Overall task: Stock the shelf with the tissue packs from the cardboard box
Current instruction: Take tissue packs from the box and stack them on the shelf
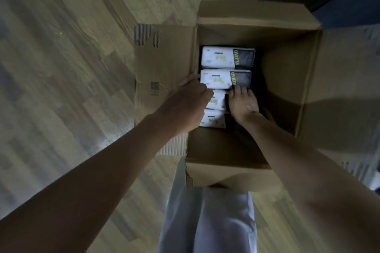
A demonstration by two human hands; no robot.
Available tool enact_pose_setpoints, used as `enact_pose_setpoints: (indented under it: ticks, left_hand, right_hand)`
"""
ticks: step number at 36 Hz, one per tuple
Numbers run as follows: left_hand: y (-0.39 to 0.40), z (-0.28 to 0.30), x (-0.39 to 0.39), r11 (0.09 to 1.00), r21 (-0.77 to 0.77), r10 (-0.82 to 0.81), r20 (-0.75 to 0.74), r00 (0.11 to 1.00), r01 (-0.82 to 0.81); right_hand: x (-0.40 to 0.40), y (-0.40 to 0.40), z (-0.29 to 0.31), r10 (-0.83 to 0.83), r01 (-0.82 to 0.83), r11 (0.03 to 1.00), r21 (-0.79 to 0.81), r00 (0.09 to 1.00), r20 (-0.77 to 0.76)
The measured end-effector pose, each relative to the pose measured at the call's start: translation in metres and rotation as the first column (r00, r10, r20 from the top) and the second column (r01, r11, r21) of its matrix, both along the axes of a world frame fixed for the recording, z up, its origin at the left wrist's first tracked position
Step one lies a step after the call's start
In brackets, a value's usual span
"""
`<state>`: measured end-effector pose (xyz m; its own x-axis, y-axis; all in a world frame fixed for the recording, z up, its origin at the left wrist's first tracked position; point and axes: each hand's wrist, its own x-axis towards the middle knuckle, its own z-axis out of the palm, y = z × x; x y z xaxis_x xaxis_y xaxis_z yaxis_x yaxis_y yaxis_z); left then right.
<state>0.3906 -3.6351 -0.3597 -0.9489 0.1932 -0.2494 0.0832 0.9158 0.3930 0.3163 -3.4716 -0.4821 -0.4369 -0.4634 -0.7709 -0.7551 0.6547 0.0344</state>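
Observation:
An open cardboard box (287, 80) stands on the floor with several white tissue packs in a row along its left side. The farthest pack (220, 57) lies untouched. Both hands are inside the box at the second pack (218, 79). My left hand (189, 107) grips that pack's left end, thumb over the far edge, fingers curled at the near edge. My right hand (242, 102) has its fingertips tucked under the pack's dark right end. Two nearer packs (216, 101) are partly hidden beneath my hands.
The box's flaps (162, 68) are folded out on all sides. The right half of the box interior is dark and holds no visible packs. Wooden floor (72, 68) surrounds the box. My light-trousered legs (209, 220) stand right at the near flap. No shelf is in view.

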Motion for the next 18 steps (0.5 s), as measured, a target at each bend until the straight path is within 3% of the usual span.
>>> enact_pose_setpoints:
  ticks: [4, 7, 12, 15, 18]
  left_hand:
    - [0.004, 0.030, -0.009, 0.999, 0.039, -0.006, 0.167, 0.986, -0.001]
    - [0.010, 0.065, -0.019, 0.996, 0.008, 0.086, 0.306, 0.948, -0.093]
    - [0.019, 0.126, -0.034, 0.988, 0.005, 0.144, 0.320, 0.936, -0.154]
    - [0.020, 0.165, -0.045, 0.989, 0.007, 0.138, 0.330, 0.934, -0.149]
    - [0.019, 0.202, -0.060, 0.988, 0.020, 0.135, 0.366, 0.921, -0.153]
  right_hand:
    - [-0.016, 0.006, 0.052, -0.073, 0.075, 0.997, -0.028, 0.995, 0.064]
    - [-0.032, 0.007, 0.110, -0.095, 0.106, 0.983, -0.149, 0.993, 0.077]
    - [-0.059, 0.013, 0.210, -0.154, 0.180, 0.943, -0.280, 0.982, 0.113]
    - [-0.071, 0.022, 0.268, -0.285, 0.318, 0.883, -0.345, 0.947, 0.145]
    - [-0.080, 0.036, 0.321, -0.473, 0.504, 0.739, -0.448, 0.861, 0.188]
